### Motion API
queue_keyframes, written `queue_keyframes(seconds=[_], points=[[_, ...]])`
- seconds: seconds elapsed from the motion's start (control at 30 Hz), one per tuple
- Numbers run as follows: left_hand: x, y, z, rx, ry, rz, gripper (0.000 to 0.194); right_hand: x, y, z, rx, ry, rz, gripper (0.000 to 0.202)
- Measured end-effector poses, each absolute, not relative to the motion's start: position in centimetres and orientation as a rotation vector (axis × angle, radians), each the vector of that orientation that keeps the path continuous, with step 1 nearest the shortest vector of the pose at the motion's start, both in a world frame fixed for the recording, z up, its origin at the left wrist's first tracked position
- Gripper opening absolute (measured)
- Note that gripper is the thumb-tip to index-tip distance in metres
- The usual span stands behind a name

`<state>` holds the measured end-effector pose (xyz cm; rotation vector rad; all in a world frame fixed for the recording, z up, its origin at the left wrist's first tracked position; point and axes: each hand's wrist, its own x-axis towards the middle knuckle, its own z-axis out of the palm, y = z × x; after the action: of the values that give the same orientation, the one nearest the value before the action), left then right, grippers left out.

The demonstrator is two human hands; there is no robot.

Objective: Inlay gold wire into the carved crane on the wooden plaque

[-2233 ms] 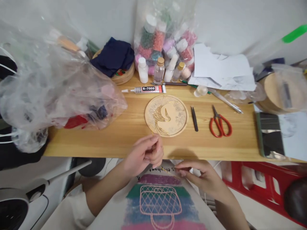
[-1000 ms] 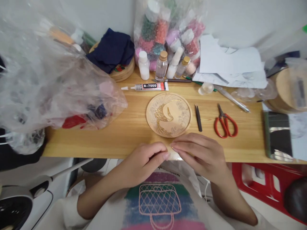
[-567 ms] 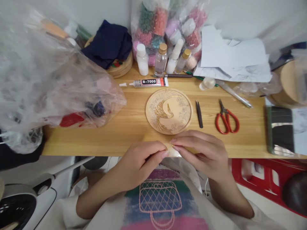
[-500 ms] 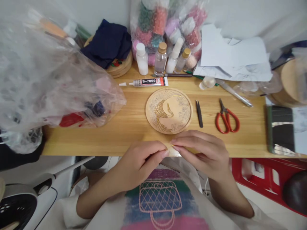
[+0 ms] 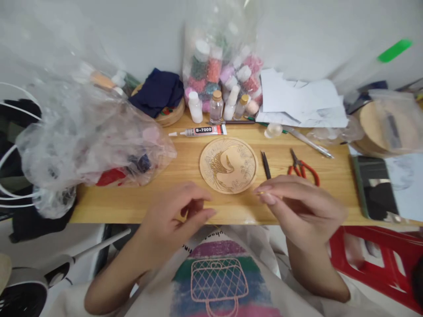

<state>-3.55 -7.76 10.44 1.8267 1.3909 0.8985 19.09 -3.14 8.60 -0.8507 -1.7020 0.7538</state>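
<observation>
Between the thumb and fingertips of my right hand (image 5: 297, 207) is a tiny gold piece (image 5: 261, 193), close to the right lower side of the round wooden disc. My left hand (image 5: 180, 220) is at the table's front edge, its thumb and index finger apart and nothing between them. The round wooden disc (image 5: 243, 172) lies flat and bears a crane design partly outlined in gold. Black tweezers (image 5: 265, 165) lie to its right, and red-handled pliers (image 5: 302, 167) are partly behind my right hand.
A glue tube (image 5: 205, 130) and small bottles (image 5: 216, 108) stand or lie behind the disc. A large plastic bag (image 5: 99, 136) covers the left side. Papers (image 5: 297, 103) are at the back right, a black phone-like object (image 5: 376, 187) at the right.
My hands have moved apart: the right one went right with the gold piece, the left one went left and its fingers opened. The view has tilted up slightly.
</observation>
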Motion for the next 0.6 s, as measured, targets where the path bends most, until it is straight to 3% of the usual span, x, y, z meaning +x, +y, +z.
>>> queue_keyframes(seconds=[0.17, 0.27, 0.33, 0.6], points=[[-7.5, -5.8, 11.4, 1.656, 1.497, 1.059, 0.018, 17.8, -1.0, 7.7, -0.982, -1.404, 0.786, 0.002], [-10.1, -4.5, 10.8, 1.38, 1.335, 0.979, 0.03, 16.5, 0.5, 6.6, -1.118, -1.259, 0.938, 0.013], [-11.2, -3.9, 10.4, 1.235, 1.214, 0.961, 0.022, 15.7, 1.2, 6.1, -1.213, -1.288, 1.021, 0.018], [-8.2, -3.6, 7.2, 1.037, 1.113, 1.408, 0.041, 13.8, -0.5, 6.6, -1.444, -1.567, 0.995, 0.009]])
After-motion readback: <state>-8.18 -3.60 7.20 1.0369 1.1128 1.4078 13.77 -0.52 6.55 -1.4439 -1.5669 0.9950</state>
